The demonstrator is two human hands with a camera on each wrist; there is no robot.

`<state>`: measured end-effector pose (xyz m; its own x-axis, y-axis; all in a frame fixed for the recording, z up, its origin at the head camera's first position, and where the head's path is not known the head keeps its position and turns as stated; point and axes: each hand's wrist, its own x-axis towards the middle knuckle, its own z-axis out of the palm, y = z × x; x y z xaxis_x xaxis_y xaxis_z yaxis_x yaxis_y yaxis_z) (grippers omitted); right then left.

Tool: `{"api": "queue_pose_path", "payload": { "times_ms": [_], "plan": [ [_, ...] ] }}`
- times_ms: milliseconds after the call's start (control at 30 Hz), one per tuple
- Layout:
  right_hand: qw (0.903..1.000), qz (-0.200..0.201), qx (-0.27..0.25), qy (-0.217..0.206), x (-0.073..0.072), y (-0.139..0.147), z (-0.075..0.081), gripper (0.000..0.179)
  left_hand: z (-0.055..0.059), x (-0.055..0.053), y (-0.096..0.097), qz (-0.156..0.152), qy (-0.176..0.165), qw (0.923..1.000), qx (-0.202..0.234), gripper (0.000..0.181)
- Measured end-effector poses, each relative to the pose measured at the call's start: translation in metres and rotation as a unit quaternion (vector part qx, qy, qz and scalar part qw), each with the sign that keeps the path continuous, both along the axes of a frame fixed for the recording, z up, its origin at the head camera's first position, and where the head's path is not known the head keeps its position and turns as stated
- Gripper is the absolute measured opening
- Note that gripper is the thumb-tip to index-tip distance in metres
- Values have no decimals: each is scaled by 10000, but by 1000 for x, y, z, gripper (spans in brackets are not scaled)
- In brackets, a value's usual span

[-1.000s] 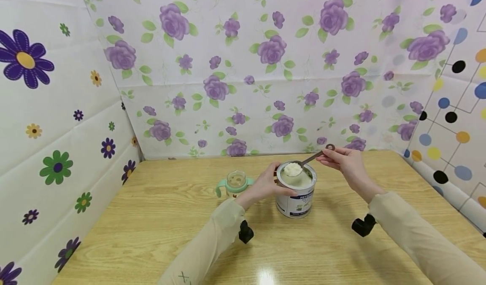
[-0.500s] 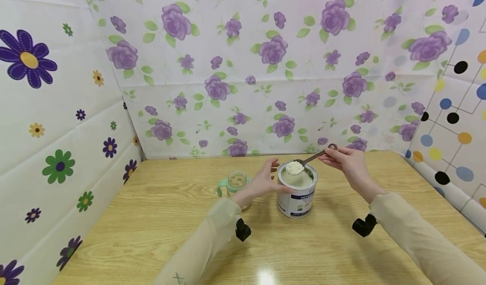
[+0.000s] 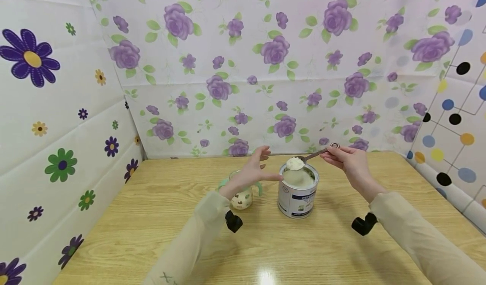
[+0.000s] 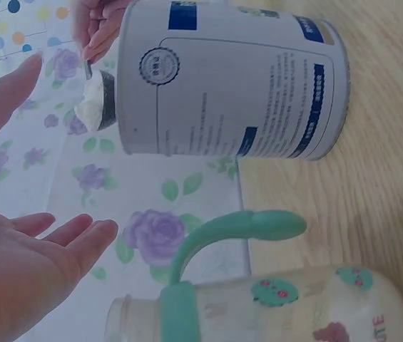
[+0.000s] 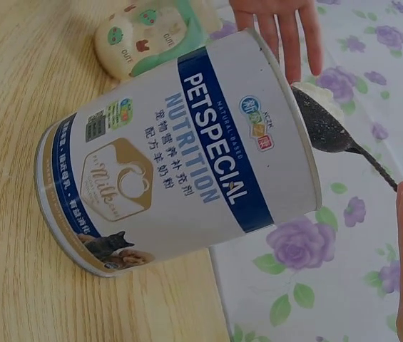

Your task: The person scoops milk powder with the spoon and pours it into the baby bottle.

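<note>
My right hand (image 3: 351,165) pinches the handle of a dark spoon (image 5: 322,127) close to its ringed end. A heap of white powder (image 3: 295,163) fills the spoon's bowl, which hangs over the mouth of a white milk powder can (image 3: 297,198). Pale powder shows inside the can, and its front label reads PETSPECIAL NUTRITION. My left hand (image 3: 252,173) is spread with its fingers extended, between the can and a baby bottle (image 4: 279,306). That bottle has green handles and no lid on its glassy neck; in the head view the left hand covers its upper part.
Everything stands on a light wooden table (image 3: 159,217). Flower-printed sheets (image 3: 212,74) rise behind and at the left, and a dotted sheet (image 3: 452,108) closes off the right side. A black wrist camera (image 3: 363,224) hangs under each sleeve.
My left hand has let go of the can's rim and moved left, over the baby bottle. The spoonful of powder has risen slightly above the can in my right hand.
</note>
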<state>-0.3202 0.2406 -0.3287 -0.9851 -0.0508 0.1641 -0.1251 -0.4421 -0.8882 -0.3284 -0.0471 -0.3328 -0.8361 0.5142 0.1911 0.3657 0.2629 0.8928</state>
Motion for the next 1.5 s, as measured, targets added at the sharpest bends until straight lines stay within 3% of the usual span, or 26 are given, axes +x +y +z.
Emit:
{"api": "queue_pose_path", "payload": {
  "times_ms": [400,767,900,1000,1133,1500],
  "plan": [
    [9992,54,-312,-235,1,-13,8,14,6,-8,-34,165,404,9990,103,80],
    [9981,127,-256,-539,-4,-36,18,11,3,-13,-69,179,151,9996,187,78],
    [9971,221,-290,-669,-7,-47,22,10,13,-2,-78,205,83,9995,237,75],
    [9967,244,-265,-726,-9,-55,26,9,8,-4,-86,252,157,9991,291,75],
    [9970,241,-127,-721,-10,-67,28,11,-9,-19,-98,345,227,9985,347,78],
    [9953,279,147,-913,-15,-94,28,14,-26,-21,-112,308,108,9993,188,73]
  ]
}}
